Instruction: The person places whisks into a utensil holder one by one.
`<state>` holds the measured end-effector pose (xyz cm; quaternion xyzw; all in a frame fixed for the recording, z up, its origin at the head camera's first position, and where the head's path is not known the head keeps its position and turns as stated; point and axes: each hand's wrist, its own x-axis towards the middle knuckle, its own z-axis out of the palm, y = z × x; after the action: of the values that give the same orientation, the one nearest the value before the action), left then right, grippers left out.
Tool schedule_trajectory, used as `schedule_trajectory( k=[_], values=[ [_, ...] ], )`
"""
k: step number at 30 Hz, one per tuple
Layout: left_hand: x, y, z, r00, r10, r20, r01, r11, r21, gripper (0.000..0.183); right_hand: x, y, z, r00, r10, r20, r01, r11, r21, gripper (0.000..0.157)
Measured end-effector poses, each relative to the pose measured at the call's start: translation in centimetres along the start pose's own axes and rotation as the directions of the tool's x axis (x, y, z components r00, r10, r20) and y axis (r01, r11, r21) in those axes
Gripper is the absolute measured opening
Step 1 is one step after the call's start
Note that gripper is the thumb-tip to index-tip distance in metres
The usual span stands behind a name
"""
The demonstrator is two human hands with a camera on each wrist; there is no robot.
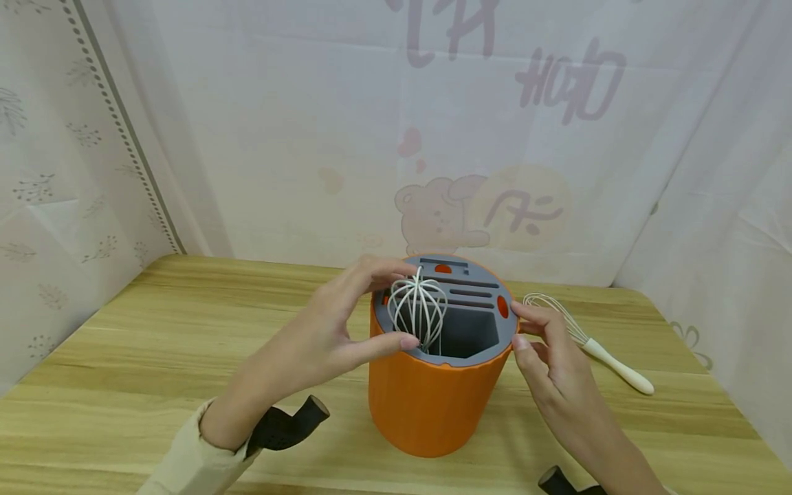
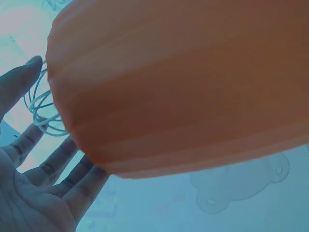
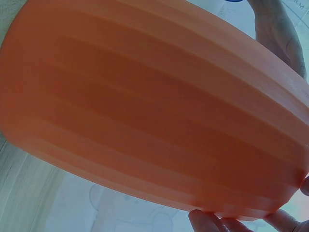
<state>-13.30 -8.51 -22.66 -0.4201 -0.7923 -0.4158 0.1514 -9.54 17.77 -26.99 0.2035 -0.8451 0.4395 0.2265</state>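
Pale printed curtain (image 1: 278, 137) at back, wood-grain worktop (image 1: 173, 371) in front. Orange utensil holder (image 1: 427, 412) w/ grey slotted top (image 1: 473, 284) stands approx. mid-worktop. Balloon whisk (image 1: 419, 309) is in it, wire head up, at the L side of the top; handle's hidden, can't tell exact slot. L hand (image 1: 328, 326): fingers spread wide in a C, wire head btwn thumb and index, thumb tip at the near rim, index behind the wires; can't tell if they press on it. R hand (image 1: 557, 368): fingers slightly bent, thumb & index tips touching the holder's R rim, other tips vs. its outer wall. 2nd whisk (image 1: 597, 349), cream handle, lies on worktop just beyond R hand, apart from its fingers.
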Motion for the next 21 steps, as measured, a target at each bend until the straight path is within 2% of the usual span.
schedule_trajectory(
  k=[7,11,16,21],
  values=[
    [-0.1,-0.3,-0.9,0.999,0.013,-0.032,-0.012,1.000,0.022,0.054,-0.1,-0.1,-0.1,1.000,0.026,0.008,-0.026,1.000,-0.014,0.034],
    [-0.1,-0.7,-1.4,1.000,-0.013,-0.011,0.013,1.000,-0.005,0.046,0.0,0.0,0.0,1.000,-0.001,0.000,0.001,1.000,0.003,0.035],
    [-0.2,-1.4,-1.8,0.989,-0.151,0.003,0.151,0.988,-0.017,0.038,0.0,0.2,0.0,1.000,-0.022,-0.004,0.022,1.000,0.012,0.035],
    [-0.2,-1.9,-2.0,0.953,-0.302,0.035,0.303,0.953,-0.027,0.040,0.0,0.2,-0.1,1.000,-0.003,0.007,0.003,1.000,0.004,0.035]
  ],
)
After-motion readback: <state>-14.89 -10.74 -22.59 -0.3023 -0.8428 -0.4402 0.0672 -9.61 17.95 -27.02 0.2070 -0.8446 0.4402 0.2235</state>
